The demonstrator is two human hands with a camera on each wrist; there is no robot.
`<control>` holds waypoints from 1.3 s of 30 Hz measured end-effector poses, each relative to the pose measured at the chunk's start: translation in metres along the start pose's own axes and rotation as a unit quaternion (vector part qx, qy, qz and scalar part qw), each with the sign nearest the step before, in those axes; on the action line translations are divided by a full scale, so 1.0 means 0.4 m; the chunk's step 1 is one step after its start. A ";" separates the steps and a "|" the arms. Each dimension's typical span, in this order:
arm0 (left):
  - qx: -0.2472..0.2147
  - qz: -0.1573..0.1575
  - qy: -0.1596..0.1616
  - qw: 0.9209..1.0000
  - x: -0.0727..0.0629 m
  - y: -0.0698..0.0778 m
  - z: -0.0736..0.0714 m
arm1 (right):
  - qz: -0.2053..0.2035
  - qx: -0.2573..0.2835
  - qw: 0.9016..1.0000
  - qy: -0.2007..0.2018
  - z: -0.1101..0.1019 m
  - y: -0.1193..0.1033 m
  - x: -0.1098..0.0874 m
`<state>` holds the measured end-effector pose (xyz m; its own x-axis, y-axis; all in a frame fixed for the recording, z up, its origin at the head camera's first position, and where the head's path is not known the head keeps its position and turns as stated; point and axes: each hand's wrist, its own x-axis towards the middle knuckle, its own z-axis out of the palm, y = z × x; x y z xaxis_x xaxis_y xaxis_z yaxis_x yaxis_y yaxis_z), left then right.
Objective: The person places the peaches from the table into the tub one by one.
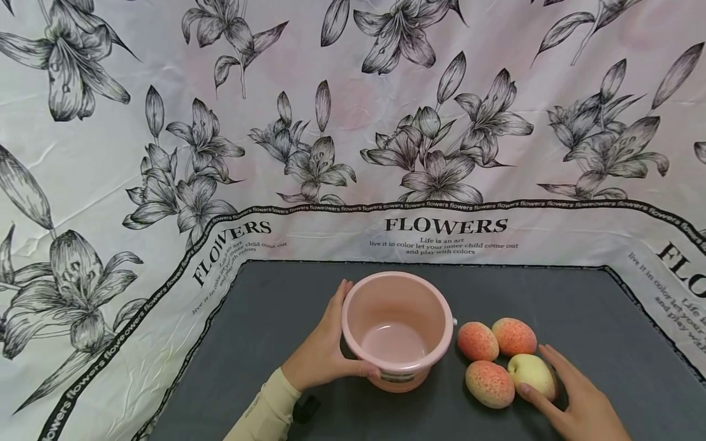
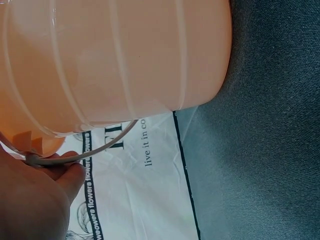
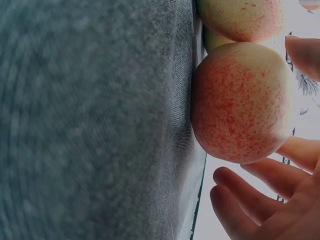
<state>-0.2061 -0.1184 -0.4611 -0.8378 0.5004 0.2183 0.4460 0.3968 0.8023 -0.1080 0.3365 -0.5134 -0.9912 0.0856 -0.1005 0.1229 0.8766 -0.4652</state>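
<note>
A pink bucket (image 1: 401,381) stands upright, its mouth turned toward the head view and nothing inside it. My left hand (image 1: 320,355) grips it at the left side, thumb over the near rim and fingers along the far side. In the left wrist view, the bucket's thin handle (image 2: 107,146) hangs beside the fingers. My right hand (image 1: 584,401) reaches around a pale yellow peach (image 1: 532,376), with thumb and forefinger spread on either side. From the right wrist, this peach (image 3: 242,102) shows red speckles and rests on the cloth, the thumb standing apart from it.
Three more red-orange peaches (image 1: 489,384) cluster between the bucket and the right hand. The dark grey cloth (image 1: 265,306) covers the table, bordered by white flower-printed fabric (image 1: 331,239) that rises behind. A small black object (image 1: 306,408) lies by the left sleeve.
</note>
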 end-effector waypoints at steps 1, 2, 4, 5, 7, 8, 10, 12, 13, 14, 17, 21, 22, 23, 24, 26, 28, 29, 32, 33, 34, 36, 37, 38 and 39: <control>-0.001 0.000 -0.001 1.000 0.000 0.001 0.000 | 0.002 -0.001 1.000 -0.001 0.000 -0.001 0.001; 0.000 0.001 -0.001 1.000 0.000 0.001 0.000 | 0.005 0.000 1.000 -0.002 0.001 -0.002 0.001; 0.000 0.003 -0.003 1.000 0.001 0.002 0.000 | 0.008 0.001 1.000 -0.003 0.002 -0.002 0.001; 0.000 0.003 -0.004 1.000 0.002 0.002 0.000 | 0.010 0.002 1.000 -0.004 0.003 -0.002 0.001; 0.001 0.003 -0.006 1.000 0.002 0.002 0.001 | 0.015 0.004 1.000 -0.006 0.005 -0.003 0.000; 0.002 0.003 -0.007 1.000 0.002 0.001 0.001 | 0.015 0.005 1.000 -0.007 0.006 -0.002 -0.001; 0.000 0.001 -0.008 1.000 0.003 0.001 0.001 | 0.017 0.006 1.000 -0.008 0.008 -0.002 -0.001; 0.001 0.003 -0.008 1.000 0.003 0.001 0.001 | 0.016 0.006 1.000 -0.007 0.010 -0.003 -0.001; 0.002 0.005 -0.008 1.000 0.003 0.000 0.001 | 0.014 0.007 1.000 -0.006 0.010 -0.002 0.000; 0.002 0.006 -0.008 1.000 0.003 0.000 0.001 | 0.013 0.007 1.000 -0.006 0.011 -0.001 0.000; 0.002 0.009 -0.009 1.000 0.005 0.000 0.001 | 0.009 0.005 1.000 -0.005 0.011 0.000 0.003; 0.001 0.004 -0.010 1.000 0.004 -0.002 0.000 | 0.003 0.008 1.000 -0.004 0.014 -0.001 0.005; 0.003 0.005 -0.010 1.000 0.003 -0.002 0.000 | 0.001 0.010 1.000 -0.002 0.014 -0.001 0.005; 0.003 0.003 -0.010 1.000 0.002 -0.002 -0.001 | -0.002 0.011 1.000 0.000 0.015 -0.001 0.006; 0.004 0.003 -0.010 1.000 0.000 -0.003 -0.001 | -0.005 0.011 1.000 0.005 0.017 -0.002 0.005; 0.003 0.002 -0.010 1.000 -0.001 -0.004 -0.002 | -0.012 0.011 1.000 0.017 0.019 -0.003 0.002; 0.002 0.003 -0.010 1.000 -0.002 -0.004 -0.003 | -0.020 0.011 0.999 0.024 0.018 -0.004 0.002; 0.000 0.002 -0.010 1.000 -0.003 -0.004 -0.003 | -0.023 0.011 0.999 0.027 0.018 -0.004 0.001; -0.003 0.004 -0.009 1.000 -0.003 -0.005 -0.003 | -0.032 0.010 0.999 0.040 0.010 -0.007 -0.004; -0.002 0.005 -0.009 1.000 -0.002 -0.005 -0.003 | -0.035 0.008 0.998 0.048 0.006 -0.008 -0.006; -0.002 0.006 -0.009 1.000 -0.002 -0.005 -0.003 | -0.038 0.006 0.998 0.055 0.000 -0.011 -0.007; 0.001 0.008 -0.009 1.000 -0.001 -0.005 -0.002 | -0.043 0.003 0.996 0.072 -0.014 -0.019 -0.009; 0.002 0.008 -0.009 1.000 0.000 -0.005 -0.002 | -0.046 0.000 0.996 0.081 -0.022 -0.025 -0.009; 0.005 0.011 -0.008 1.000 0.001 -0.005 -0.002 | -0.046 -0.002 0.995 0.089 -0.029 -0.031 -0.009; 0.007 0.012 -0.009 1.000 0.002 -0.005 -0.002 | -0.048 -0.002 0.994 0.096 -0.037 -0.038 -0.009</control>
<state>-0.2080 -0.1195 -0.4622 -0.8212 0.5238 0.2264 0.4697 0.3950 0.7895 -0.1072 0.3301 -0.4930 -0.9894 0.0906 0.1136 0.0283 0.8870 -0.4610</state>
